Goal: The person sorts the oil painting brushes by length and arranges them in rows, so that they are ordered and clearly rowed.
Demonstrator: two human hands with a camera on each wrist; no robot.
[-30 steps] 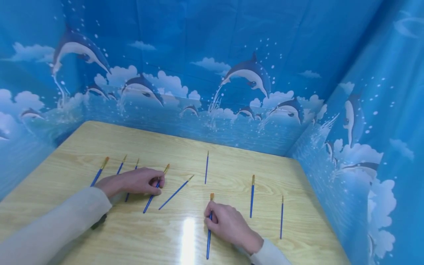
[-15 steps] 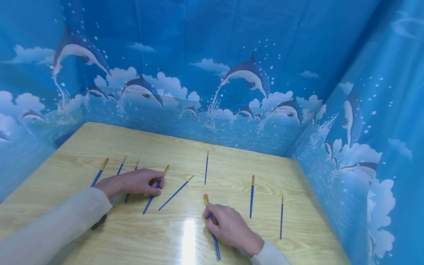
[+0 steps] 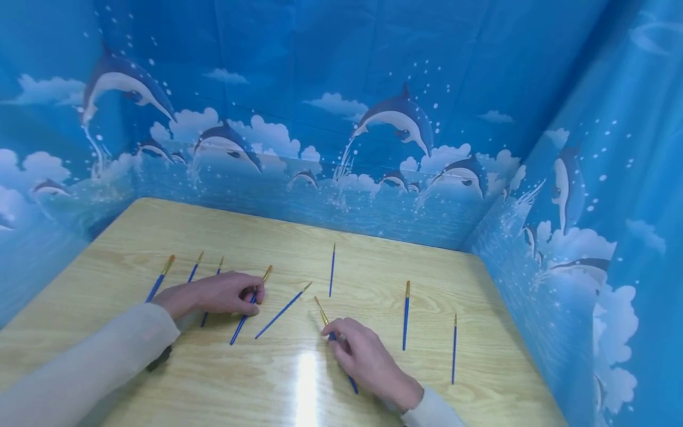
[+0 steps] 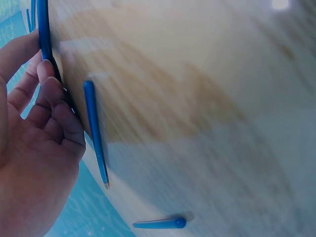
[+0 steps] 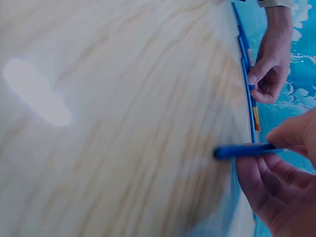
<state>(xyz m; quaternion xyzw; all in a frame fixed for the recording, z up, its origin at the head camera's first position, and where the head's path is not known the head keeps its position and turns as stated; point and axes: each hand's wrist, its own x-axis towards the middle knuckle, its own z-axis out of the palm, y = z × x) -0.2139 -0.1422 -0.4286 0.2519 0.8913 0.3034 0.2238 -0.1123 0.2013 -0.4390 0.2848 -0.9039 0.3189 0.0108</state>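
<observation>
My left hand (image 3: 226, 293) pinches a blue-handled paintbrush (image 3: 240, 328) by its middle, on the left of the table; its gold ferrule sticks out past the fingers. In the left wrist view this brush's handle (image 4: 44, 29) runs along the fingers. A second paintbrush (image 3: 322, 311) is held between the thumb and fingers of my right hand (image 3: 365, 359), near the table's middle. Its bristles point up and left, and its handle slants down to the right. The right wrist view shows the handle end (image 5: 232, 151) apart from the tabletop. Between the hands lies a slanted thin paintbrush (image 3: 283, 311).
On the wood-grain table (image 3: 224, 385), more paintbrushes lie apart: a wide one (image 3: 160, 279) beside the left forearm, a thin one (image 3: 332, 271) at the back, two others (image 3: 406, 317) on the right. A blue dolphin-print curtain (image 3: 331, 178) encloses the back and sides.
The right hand's paintbrush has swung from nearly straight to slanting up-left, and the hand has shifted slightly away toward the back. My left hand and its brush stay in place.
</observation>
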